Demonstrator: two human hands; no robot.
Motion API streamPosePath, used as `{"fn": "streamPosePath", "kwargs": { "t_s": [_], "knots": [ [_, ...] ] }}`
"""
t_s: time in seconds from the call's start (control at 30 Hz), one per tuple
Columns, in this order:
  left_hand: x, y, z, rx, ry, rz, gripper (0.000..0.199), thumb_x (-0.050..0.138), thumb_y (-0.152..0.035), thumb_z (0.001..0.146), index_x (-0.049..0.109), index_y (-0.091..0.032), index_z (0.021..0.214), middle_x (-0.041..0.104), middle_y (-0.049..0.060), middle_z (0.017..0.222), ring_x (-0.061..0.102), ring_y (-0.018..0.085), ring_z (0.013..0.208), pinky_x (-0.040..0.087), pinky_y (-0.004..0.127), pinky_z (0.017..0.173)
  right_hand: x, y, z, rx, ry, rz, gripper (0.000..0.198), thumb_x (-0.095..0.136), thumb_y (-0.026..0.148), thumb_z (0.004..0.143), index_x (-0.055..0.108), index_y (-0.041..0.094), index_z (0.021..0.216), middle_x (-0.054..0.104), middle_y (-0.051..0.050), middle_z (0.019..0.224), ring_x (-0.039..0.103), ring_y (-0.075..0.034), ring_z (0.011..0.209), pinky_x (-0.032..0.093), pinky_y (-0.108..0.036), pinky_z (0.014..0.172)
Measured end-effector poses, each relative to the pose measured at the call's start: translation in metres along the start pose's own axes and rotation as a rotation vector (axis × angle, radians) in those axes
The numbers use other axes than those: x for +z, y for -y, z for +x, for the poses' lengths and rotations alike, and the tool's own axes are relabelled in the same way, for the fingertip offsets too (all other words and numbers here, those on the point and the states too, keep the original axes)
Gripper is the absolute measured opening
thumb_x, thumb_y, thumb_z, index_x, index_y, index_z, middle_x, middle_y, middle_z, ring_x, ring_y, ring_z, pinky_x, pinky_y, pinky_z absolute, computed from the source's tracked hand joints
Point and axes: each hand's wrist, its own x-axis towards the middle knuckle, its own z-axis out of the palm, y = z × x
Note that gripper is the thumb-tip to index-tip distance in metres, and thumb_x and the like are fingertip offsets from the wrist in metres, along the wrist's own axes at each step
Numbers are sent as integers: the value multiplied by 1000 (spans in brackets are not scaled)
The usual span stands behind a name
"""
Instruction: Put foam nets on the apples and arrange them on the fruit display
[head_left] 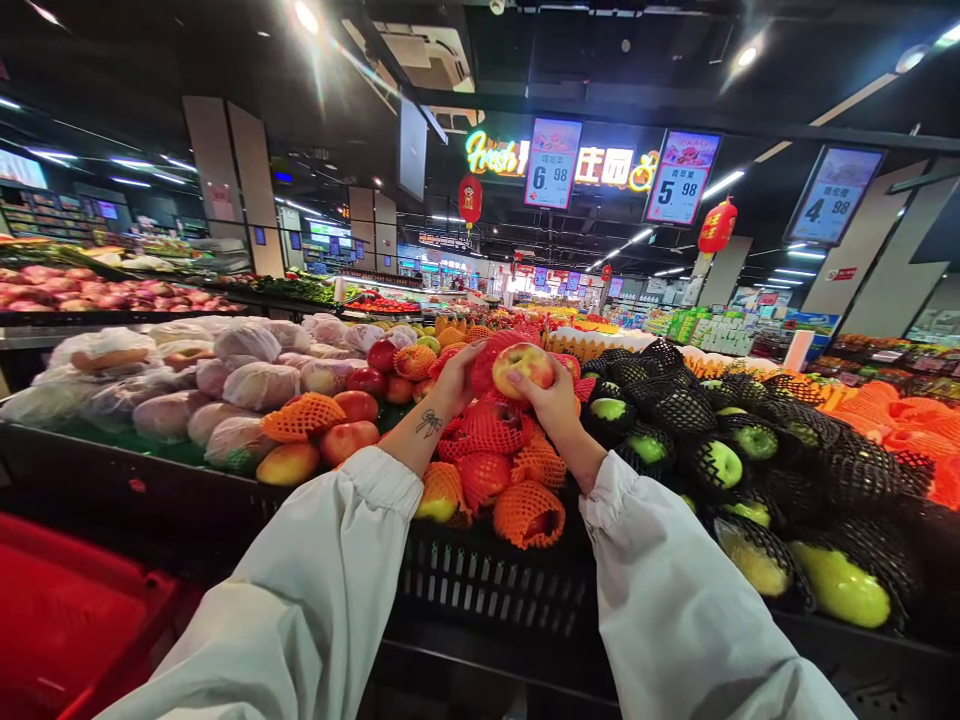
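A yellow-red apple [523, 366] is held up above the pile, with my right hand [556, 396] gripping it, thumb across its front. Close on its left, my left hand [456, 380] is closed at a red foam net [487, 358] that lies against and behind the apple. My left fingertips are partly hidden by the net. Below both hands are apples in red and orange foam nets, among them a red-netted apple [487, 428] and an orange-netted apple [529, 514] at the front.
Wrapped pale fruit [262, 386] and bare red apples [357, 405] lie to the left. Green apples in black nets [723, 464] fill the right. A black slotted crate wall [487, 590] edges the display. A red basket [67, 610] stands at lower left. Price screens [553, 163] hang overhead.
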Motion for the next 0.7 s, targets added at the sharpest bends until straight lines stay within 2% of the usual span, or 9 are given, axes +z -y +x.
{"fn": "streamPosePath", "kwargs": {
  "t_s": [0.1, 0.17, 0.3, 0.47, 0.53, 0.63, 0.7],
  "knots": [
    [-10, 1, 9, 61, -144, -18, 16, 65, -11, 79, 66, -17, 93, 75, 0, 81, 69, 14, 73, 56, 27, 77, 0, -3, 2, 3, -79, -44, 71, 86, 62, 57, 67, 19, 110, 76, -12, 114, 73, -30, 105, 59, -51, 102],
    [-17, 2, 15, 49, -225, -10, 15, 66, -14, 75, 63, -18, 89, 73, 0, 75, 70, 16, 72, 56, 28, 73, 0, -3, 3, 5, -99, -65, 73, 86, 63, 57, 67, 19, 112, 76, -12, 115, 73, -30, 105, 58, -51, 103],
    [-17, -3, 18, 60, -243, -17, 23, 64, -16, 75, 67, -17, 97, 76, 4, 82, 75, 20, 83, 59, 31, 78, -2, 4, 0, -29, -90, -150, 70, 87, 64, 57, 68, 21, 109, 77, -9, 108, 73, -28, 97, 60, -46, 96],
    [-4, -18, -1, 229, -53, 26, 40, 69, -24, 83, 68, -25, 123, 78, 3, 101, 74, 21, 104, 59, 31, 87, -8, 11, -3, -179, -98, -345, 67, 88, 58, 59, 66, 22, 111, 76, -8, 104, 71, -28, 92, 59, -44, 89],
    [-1, -20, -13, 178, 42, 94, 44, 75, -28, 83, 68, -26, 126, 78, 5, 104, 73, 26, 111, 60, 35, 89, -11, 10, -3, -243, -64, -443, 64, 87, 51, 62, 65, 22, 115, 76, -10, 109, 70, -31, 97, 57, -47, 91],
    [2, -20, -26, 15, 192, 183, 54, 87, -26, 70, 71, -24, 121, 78, 6, 104, 74, 32, 112, 61, 39, 89, -14, 9, -2, -309, -10, -540, 45, 71, 36, 78, 63, 20, 119, 75, -14, 119, 68, -34, 109, 54, -50, 96],
    [4, -19, -28, -42, 272, 208, 59, 92, -25, 63, 72, -24, 118, 79, 7, 105, 75, 34, 109, 62, 40, 87, -15, 8, -1, -334, 4, -562, 39, 61, 28, 83, 63, 20, 121, 73, -15, 124, 67, -34, 114, 52, -50, 99]
  ]
}}
